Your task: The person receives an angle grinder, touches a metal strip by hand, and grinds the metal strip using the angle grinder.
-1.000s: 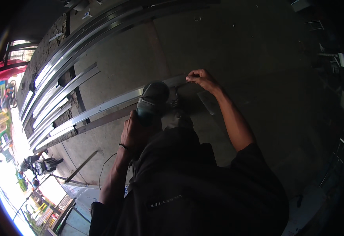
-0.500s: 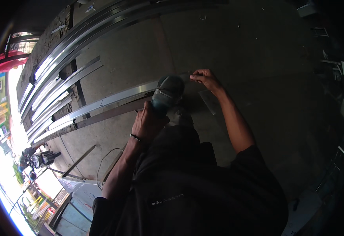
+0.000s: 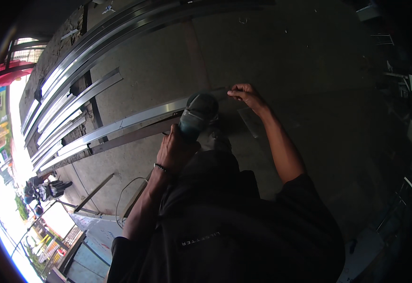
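Note:
My left hand [image 3: 174, 148], with a beaded bracelet at the wrist, is wrapped round a power tool [image 3: 191, 126] with a teal body and a dark round head. That head covers part of a long, shiny metal strip [image 3: 144, 114], which runs from the far left toward my right hand. My right hand [image 3: 245, 95] is closed, thumb and fingers pinching at the strip's dark far end. Shadow hides exactly how the fingertips meet it. Whether the tool touches the strip cannot be made out. Below the strip runs a brown bar [image 3: 140, 134].
Several long metal profiles [image 3: 107, 35] lie at the upper left, with a shorter one [image 3: 97, 86] nearer. A flat clear-looking piece [image 3: 248, 122] is on the concrete floor [image 3: 281, 56]. At the lower left are a cable [image 3: 121, 200], a metal bar [image 3: 94, 192] and a motorcycle [image 3: 48, 189].
My left hand and the power tool have shifted slightly left, and the tool's head sits a little lower. My right hand keeps its pinch in almost the same place.

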Available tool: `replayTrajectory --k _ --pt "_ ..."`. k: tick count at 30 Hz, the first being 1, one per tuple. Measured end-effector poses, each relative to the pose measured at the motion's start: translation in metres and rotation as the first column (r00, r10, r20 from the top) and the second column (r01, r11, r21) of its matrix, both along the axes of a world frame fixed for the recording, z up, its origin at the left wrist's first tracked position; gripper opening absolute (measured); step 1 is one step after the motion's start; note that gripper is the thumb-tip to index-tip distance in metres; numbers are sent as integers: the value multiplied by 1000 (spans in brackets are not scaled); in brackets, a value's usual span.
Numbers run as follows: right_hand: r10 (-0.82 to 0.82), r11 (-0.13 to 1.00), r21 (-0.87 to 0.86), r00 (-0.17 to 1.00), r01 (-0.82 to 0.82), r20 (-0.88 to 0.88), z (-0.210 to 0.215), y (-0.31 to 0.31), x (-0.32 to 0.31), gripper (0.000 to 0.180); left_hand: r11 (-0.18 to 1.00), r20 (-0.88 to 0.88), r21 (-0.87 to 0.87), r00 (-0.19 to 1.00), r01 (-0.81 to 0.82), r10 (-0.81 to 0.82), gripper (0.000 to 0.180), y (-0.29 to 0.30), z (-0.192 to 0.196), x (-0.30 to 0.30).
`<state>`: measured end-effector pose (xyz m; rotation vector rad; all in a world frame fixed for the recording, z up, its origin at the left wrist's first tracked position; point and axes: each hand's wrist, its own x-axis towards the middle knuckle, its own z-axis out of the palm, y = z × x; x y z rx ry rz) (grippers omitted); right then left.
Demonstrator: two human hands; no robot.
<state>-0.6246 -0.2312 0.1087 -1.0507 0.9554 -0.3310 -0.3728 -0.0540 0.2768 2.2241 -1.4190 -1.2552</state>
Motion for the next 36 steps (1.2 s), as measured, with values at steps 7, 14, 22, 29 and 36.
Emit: replayTrajectory --k 7,14,22,29,36 --pt "-238 936 -207 945 285 224 -8 17 0 31 998 -6 -7 998 -64 64 55 19 11 17" --pt "-95 845 -529 995 72 -17 11 33 -11 46 972 -44 -71 974 -224 221 60 57 48 57" --pt "-129 918 -354 978 182 166 -1 28 -7 18 842 -85 -172 859 -511 504 53 106 65 95" --pt "-147 913 -367 984 176 106 14 8 4 10 694 -163 -104 700 -713 695 42 134 68 107" --pt "-238 905 -326 961 272 142 15 2 15 11 640 -200 -91 644 -763 739 41 147 66 109"
